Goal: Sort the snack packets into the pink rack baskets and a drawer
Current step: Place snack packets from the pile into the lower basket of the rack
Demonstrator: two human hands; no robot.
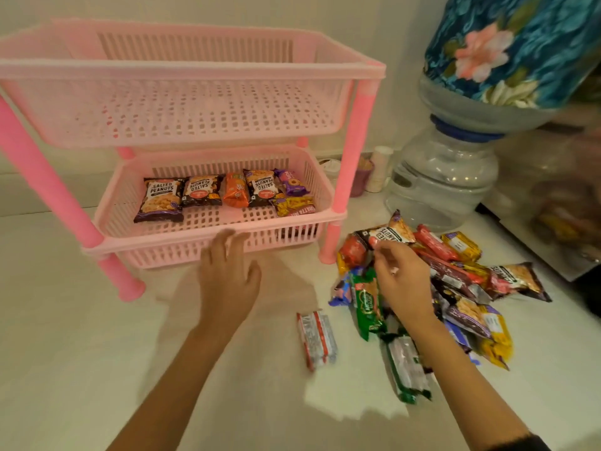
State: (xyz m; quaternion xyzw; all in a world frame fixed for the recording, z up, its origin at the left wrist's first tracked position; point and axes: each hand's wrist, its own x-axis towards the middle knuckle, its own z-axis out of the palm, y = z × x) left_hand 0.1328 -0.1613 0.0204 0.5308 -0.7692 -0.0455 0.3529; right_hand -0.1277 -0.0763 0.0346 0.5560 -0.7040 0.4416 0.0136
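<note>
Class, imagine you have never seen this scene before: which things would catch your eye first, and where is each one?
The pink rack at the back left draws the eye first: its top basket is empty, its lower basket holds a row of snack packets. A bright heap of packets lies at the right, where the right hand lifts a salted peanuts packet. The left hand hovers open before the rack, and a floral-covered water bottle stands behind.

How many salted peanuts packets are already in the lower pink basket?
3. One lies at the left end of the row, one right beside it, and one right of the orange packet, at. All sit in the lower basket; none looks hidden.
</note>
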